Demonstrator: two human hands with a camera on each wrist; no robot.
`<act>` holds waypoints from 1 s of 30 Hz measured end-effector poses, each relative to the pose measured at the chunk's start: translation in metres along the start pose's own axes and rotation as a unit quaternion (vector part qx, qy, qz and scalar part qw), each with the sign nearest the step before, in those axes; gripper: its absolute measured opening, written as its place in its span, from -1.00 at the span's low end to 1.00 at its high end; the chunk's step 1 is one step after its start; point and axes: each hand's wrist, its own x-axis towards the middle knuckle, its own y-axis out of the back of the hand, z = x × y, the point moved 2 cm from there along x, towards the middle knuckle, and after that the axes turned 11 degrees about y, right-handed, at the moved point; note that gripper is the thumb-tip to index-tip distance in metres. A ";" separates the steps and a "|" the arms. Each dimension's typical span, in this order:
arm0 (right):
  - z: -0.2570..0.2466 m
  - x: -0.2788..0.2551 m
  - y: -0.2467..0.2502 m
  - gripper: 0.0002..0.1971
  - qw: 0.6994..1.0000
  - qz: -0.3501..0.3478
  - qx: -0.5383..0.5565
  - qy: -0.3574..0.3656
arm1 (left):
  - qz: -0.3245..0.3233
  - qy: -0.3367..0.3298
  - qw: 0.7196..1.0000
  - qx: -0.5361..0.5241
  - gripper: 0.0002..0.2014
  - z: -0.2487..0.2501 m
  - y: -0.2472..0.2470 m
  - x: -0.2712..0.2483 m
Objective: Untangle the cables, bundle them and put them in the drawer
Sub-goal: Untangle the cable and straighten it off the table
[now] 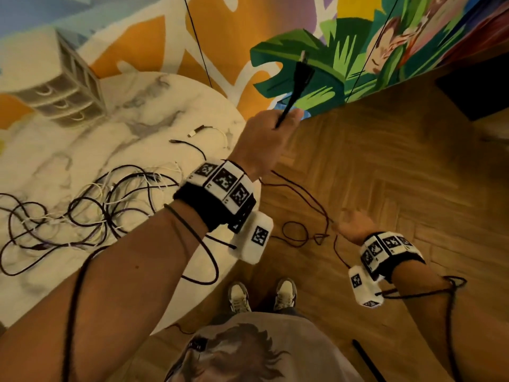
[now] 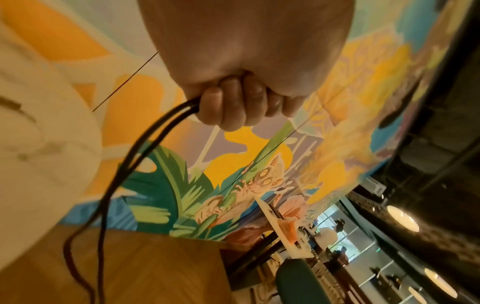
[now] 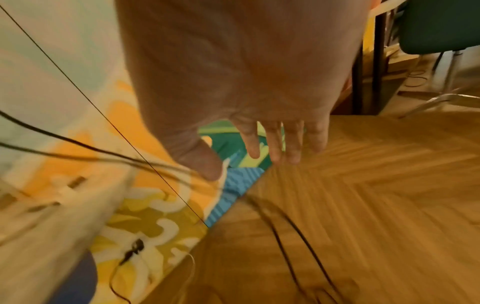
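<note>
My left hand (image 1: 275, 125) is raised past the table edge and grips a black cable (image 2: 145, 139); its plug (image 1: 301, 75) sticks up above the fist. In the left wrist view the fingers (image 2: 228, 105) curl round two black strands. The cable (image 1: 303, 194) hangs slack below that hand, with a loop (image 1: 296, 234) over the floor. My right hand (image 1: 349, 220) is lower and to the right, with its fingers (image 3: 275, 144) straight and spread; blurred dark strands (image 3: 103, 154) pass by its thumb. A tangle of dark and white cables (image 1: 96, 205) lies on the marble table (image 1: 137, 128).
A small grey drawer unit (image 1: 63, 86) stands at the table's back left. Two short loose cables, one white (image 1: 214, 132) and one black (image 1: 190, 146), lie near the table's right edge. My shoes (image 1: 263, 295) are on the wooden floor. A green chair (image 3: 441, 26) is off to the right.
</note>
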 end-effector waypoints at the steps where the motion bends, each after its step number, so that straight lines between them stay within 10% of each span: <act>1: -0.012 -0.002 0.009 -0.53 0.999 0.008 0.029 0.043 | -0.041 0.028 0.997 -0.055 -0.51 -0.001 -0.007 -0.003; 9: -0.129 -0.045 0.071 -0.36 0.800 -0.134 0.478 0.338 | -0.208 0.131 0.962 -0.122 -0.94 -0.028 -0.049 -0.038; 13: -0.147 -0.040 0.052 -0.61 0.863 -0.149 0.360 0.321 | -0.152 0.159 0.975 -0.005 -0.50 -0.040 -0.058 -0.048; 17: -0.150 -0.026 0.044 -0.62 0.878 -0.023 0.382 0.287 | -0.166 -0.003 0.980 0.107 -0.69 -0.054 -0.044 -0.055; 22: -0.145 -0.016 0.031 -0.69 0.911 0.007 0.301 0.281 | 0.050 -0.016 0.983 0.175 -0.67 -0.055 -0.007 -0.050; 27: -0.160 -0.016 0.009 -0.81 0.944 -0.032 0.128 0.303 | 0.015 -0.057 0.961 0.270 -0.75 -0.050 -0.009 -0.040; 30: -0.156 -0.007 0.007 -0.55 0.955 -0.001 0.129 0.268 | -0.011 -0.125 0.934 0.335 -0.77 -0.055 -0.014 -0.047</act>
